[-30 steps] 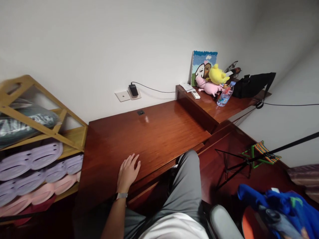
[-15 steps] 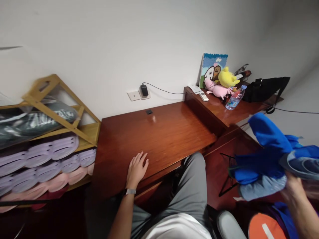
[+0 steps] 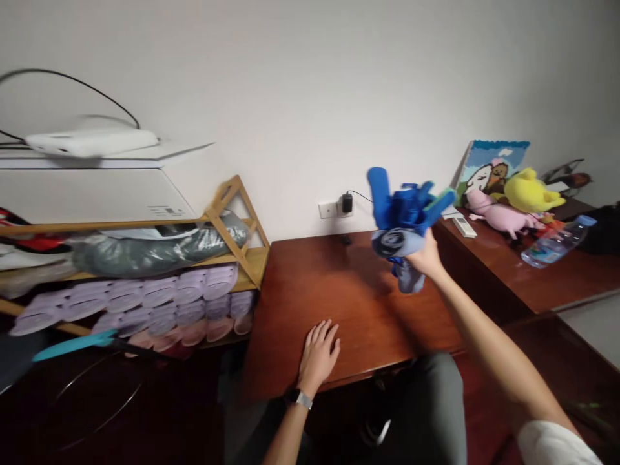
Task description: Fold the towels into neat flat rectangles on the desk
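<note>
Now my right hand (image 3: 427, 255) holds a loose bundle of blue cloth (image 3: 407, 210), and the fingers are closed around its lower side, near a rolled grey-blue part (image 3: 397, 242). The bundle is in the air above the desk (image 3: 300, 290), and a dark shadow lies on the wood below it. My left hand (image 3: 318, 355) rests palm down near the front edge, with the fingers slightly spread and holding nothing.

As I judge it, the main risk is that the bundle comes apart. It seems to be several soft pieces, and I grip it from one side only, so an outer piece could slip out, or the roll could open. A strip sticks up toward the wall, where the black charger (image 3: 347, 203) has a thin cable (image 3: 359, 194); if I swing too far, the cloth could catch it. A wide swing to the right could also push the plastic bottle (image 3: 557, 242), which stands tilted-looking beside the pink plush toy (image 3: 504, 216).

Compared with the earlier frame, the bundle has moved from low at my right, beside the desk, to over it. My left hand has stayed flat on the wood. The view has turned to the left, so more of the wooden rack (image 3: 256, 258) shows, and the orange thing at my right has gone from sight.
</note>
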The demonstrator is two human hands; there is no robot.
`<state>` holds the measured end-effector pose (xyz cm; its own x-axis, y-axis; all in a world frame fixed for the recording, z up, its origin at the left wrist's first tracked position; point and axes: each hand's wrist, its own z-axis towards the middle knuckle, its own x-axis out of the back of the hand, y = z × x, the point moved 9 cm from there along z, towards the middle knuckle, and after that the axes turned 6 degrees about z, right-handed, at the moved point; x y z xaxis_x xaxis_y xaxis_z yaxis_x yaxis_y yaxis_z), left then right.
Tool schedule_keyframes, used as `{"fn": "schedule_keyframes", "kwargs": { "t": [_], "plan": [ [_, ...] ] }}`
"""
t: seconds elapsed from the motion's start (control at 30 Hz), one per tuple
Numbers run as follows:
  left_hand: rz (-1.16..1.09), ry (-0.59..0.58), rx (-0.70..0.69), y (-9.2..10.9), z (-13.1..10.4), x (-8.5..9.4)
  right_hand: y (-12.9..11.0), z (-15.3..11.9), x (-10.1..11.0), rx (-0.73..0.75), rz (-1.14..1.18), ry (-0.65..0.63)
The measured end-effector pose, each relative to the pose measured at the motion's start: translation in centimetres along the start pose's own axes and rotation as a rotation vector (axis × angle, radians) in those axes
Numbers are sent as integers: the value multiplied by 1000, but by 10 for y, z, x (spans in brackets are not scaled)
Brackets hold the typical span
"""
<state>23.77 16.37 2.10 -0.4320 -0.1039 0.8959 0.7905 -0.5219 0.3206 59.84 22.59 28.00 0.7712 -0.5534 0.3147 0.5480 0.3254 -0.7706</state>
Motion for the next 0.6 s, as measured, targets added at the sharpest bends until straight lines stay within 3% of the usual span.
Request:
{"fn": "schedule_keyframes", "kwargs": {
  "t": [0.1, 0.2, 0.27, 0.3, 0.37, 0.43, 0.5, 0.6],
  "plan": [
    [-19, -26, 16, -4, -5, -2, -16, 40, -132, 127, -185, -290],
    [-57, -63, 37, -11, -11, -12, -19, 45, -259, 221, -410, -510],
    [-82, -83, 61, -18, -16, -22, -3, 30, -323, 140, -549, -592],
    [-91, -92, 80, -22, -18, -28, 9, 19, -344, 70, -591, -609],
    [-99, -120, 122, -30, -22, -40, 32, -11, -369, -41, -602, -607],
    [-96, -155, 154, -35, -25, -51, 50, -48, -375, -46, -555, -606],
    [-92, -184, 154, -36, -27, -59, 66, -85, -365, -17, -521, -617],
    [-95, -175, 136, -36, -26, -60, 94, -127, -334, -45, -528, -622]
  ]
}}
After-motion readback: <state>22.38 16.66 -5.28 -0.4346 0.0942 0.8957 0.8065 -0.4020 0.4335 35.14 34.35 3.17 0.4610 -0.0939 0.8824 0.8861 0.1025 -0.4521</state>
